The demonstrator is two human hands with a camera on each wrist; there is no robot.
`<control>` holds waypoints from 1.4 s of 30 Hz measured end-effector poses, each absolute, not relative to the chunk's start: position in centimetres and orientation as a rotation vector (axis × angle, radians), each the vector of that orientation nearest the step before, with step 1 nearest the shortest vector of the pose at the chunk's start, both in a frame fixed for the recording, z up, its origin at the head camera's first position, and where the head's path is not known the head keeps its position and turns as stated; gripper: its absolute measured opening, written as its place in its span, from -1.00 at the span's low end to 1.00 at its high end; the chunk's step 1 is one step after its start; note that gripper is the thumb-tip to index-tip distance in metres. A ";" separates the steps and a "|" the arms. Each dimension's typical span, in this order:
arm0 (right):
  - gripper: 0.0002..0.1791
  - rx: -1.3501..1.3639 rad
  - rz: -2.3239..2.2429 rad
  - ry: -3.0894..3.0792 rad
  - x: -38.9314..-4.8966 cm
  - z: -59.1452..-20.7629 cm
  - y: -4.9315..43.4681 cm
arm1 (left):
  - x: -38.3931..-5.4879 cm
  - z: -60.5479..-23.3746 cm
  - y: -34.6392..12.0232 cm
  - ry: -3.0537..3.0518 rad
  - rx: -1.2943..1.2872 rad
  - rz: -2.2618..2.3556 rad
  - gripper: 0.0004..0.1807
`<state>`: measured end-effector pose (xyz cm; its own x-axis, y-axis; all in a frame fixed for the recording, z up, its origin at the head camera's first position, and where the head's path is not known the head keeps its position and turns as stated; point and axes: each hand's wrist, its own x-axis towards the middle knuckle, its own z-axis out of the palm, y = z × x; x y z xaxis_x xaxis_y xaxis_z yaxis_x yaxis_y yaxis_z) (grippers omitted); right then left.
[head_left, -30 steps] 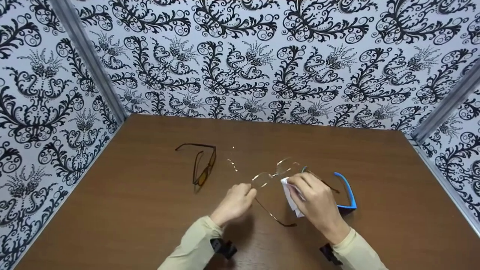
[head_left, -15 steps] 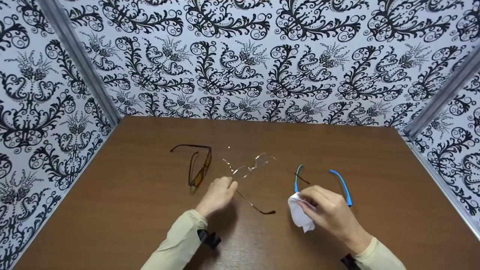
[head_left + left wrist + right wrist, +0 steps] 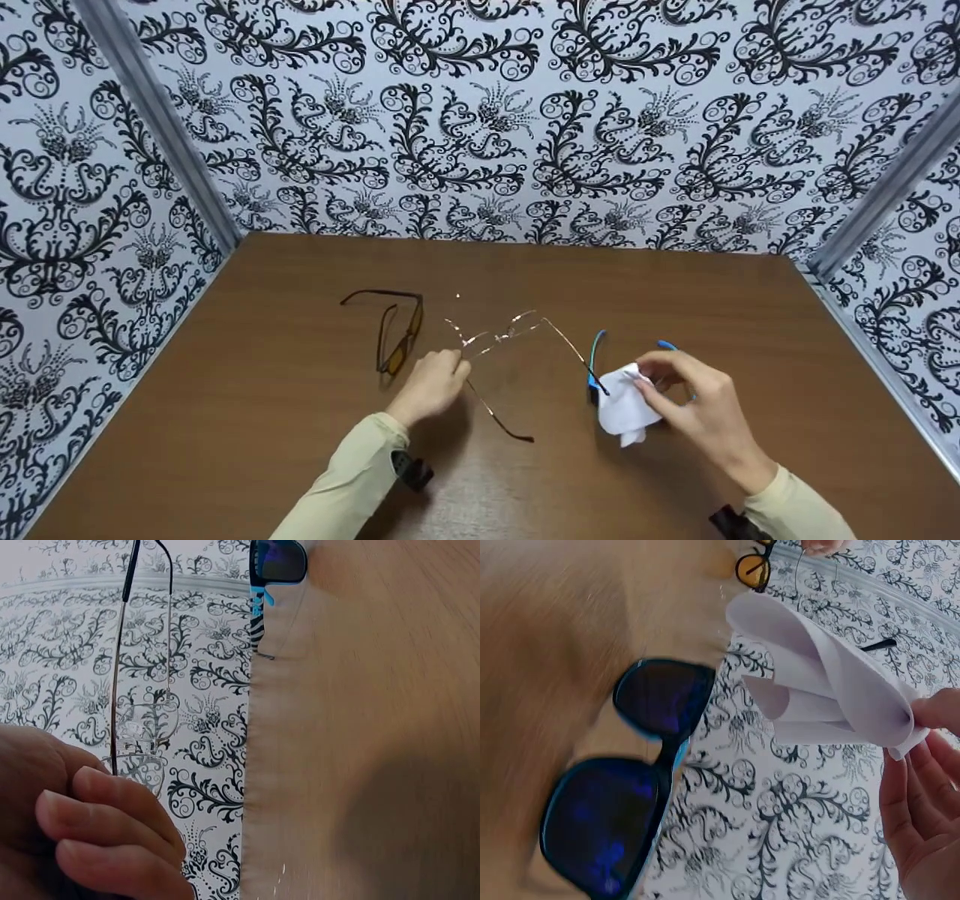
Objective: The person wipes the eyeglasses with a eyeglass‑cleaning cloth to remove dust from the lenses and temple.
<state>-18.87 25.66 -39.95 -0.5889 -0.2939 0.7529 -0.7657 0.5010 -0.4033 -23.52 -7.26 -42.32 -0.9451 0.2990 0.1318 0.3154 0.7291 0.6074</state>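
My left hand point(image 3: 430, 382) pinches a pair of clear-lensed eyeglasses point(image 3: 501, 338) with a thin metal frame, near one hinge. Both temples, dark at the tips, stretch out to the right, unfolded; the left wrist view shows the lenses point(image 3: 148, 721) beyond my curled fingers. Between thumb and fingers, my right hand point(image 3: 709, 409) holds a white cloth point(image 3: 624, 409), which hangs loosely folded. One temple tip overlaps the cloth in the head view. Behind the cloth, sunglasses point(image 3: 595, 379) with blue temples lie on the table, mostly hidden there; their dark lenses point(image 3: 604, 817) show in the right wrist view.
Dark-framed glasses with yellow lenses point(image 3: 400, 356) lie unfolded left of my left hand. Small bright glints point(image 3: 454, 328) show on the brown table point(image 3: 300, 420) beside them. Black-and-white patterned walls point(image 3: 480, 135) enclose the back and sides.
My right hand has moved right with the cloth, away from the eyeglasses lenses. My left hand has shifted slightly left, and the eyeglasses have tilted in its grip. The view has shifted a little too.
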 end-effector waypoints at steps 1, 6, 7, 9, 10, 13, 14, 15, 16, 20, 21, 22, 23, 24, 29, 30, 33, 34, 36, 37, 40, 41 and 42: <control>-0.61 0.855 1.020 -2.135 -18.9 -40.0 25.4 | -23.5 -42.4 -7.1 -2.903 -0.508 -1.023 -0.72; -0.60 0.825 1.074 -2.131 -19.3 -40.4 24.1 | -23.4 -42.3 -6.5 -2.901 -0.512 -1.022 -0.74; -0.61 0.814 1.080 -2.129 -19.4 -40.5 23.9 | -23.4 -42.3 -6.3 -2.899 -0.515 -1.026 -0.74; -0.61 0.787 1.088 -2.129 -19.6 -40.7 23.6 | -23.3 -42.2 -6.2 -2.889 -0.528 -1.025 -0.73; -0.62 0.772 1.101 -2.130 -19.6 -40.8 23.4 | -23.2 -42.2 -6.1 -2.884 -0.537 -1.023 -0.73; -0.67 0.715 1.154 -2.159 -19.6 -40.6 23.1 | -23.0 -42.0 -6.0 -2.875 -0.560 -1.029 -0.74; -0.68 0.696 1.169 -2.169 -19.4 -40.4 22.9 | -22.9 -42.0 -5.9 -2.872 -0.570 -1.031 -0.74; -0.70 0.680 1.184 -2.177 -19.3 -40.1 22.7 | -22.9 -41.9 -5.8 -2.868 -0.581 -1.031 -0.74; -0.72 0.664 1.200 -2.186 -19.2 -39.8 22.5 | -22.8 -41.9 -5.7 -2.861 -0.596 -1.026 -0.74; -0.76 0.620 1.218 -2.199 -18.8 -38.8 22.0 | -22.4 -41.9 -5.4 -2.838 -0.635 -1.015 -0.72; -0.76 0.612 1.222 -2.201 -18.9 -38.7 21.9 | -22.3 -41.8 -5.3 -2.838 -0.638 -1.017 -0.72; -0.76 0.602 1.226 -2.203 -19.0 -38.7 22.0 | -22.1 -41.8 -5.1 -2.837 -0.644 -1.017 -0.71; -0.75 0.592 1.232 -2.207 -19.3 -38.9 22.1 | -22.0 -41.8 -5.0 -2.838 -0.649 -1.020 -0.71; -0.75 0.579 1.238 -2.215 -19.6 -39.1 22.2 | -21.9 -41.8 -4.9 -2.841 -0.653 -1.022 -0.71; -0.75 0.523 1.289 -2.278 -21.4 -41.0 23.5 | -21.3 -41.7 -4.1 -2.878 -0.671 -0.982 -0.70; -0.77 0.517 1.308 -2.291 -21.7 -41.3 23.7 | -21.2 -41.7 -4.0 -2.890 -0.667 -0.975 -0.70; -0.80 0.505 1.368 -2.312 -22.2 -41.6 24.1 | -21.0 -41.6 -3.6 -2.911 -0.666 -0.956 -0.68; -0.81 0.502 1.387 -2.315 -22.3 -41.6 24.1 | -20.9 -41.6 -3.5 -2.915 -0.667 -0.950 -0.67; -0.81 0.491 1.407 -2.324 -22.3 -41.4 24.0 | -20.8 -41.6 -3.3 -2.923 -0.673 -0.952 -0.67; -0.81 0.488 1.406 -2.328 -22.2 -41.1 23.9 | -20.7 -41.6 -3.2 -2.926 -0.678 -0.956 -0.67; -0.82 0.491 1.396 -2.344 -21.8 -40.3 23.5 | -20.6 -41.4 -3.0 -2.942 -0.673 -0.984 -0.67; -0.81 0.495 1.397 -2.347 -21.7 -40.1 23.4 | -20.6 -41.4 -2.9 -2.941 -0.668 -0.986 -0.67; -0.81 0.500 1.398 -2.348 -21.6 -40.0 23.4 | -20.7 -41.3 -2.9 -2.938 -0.657 -0.986 -0.67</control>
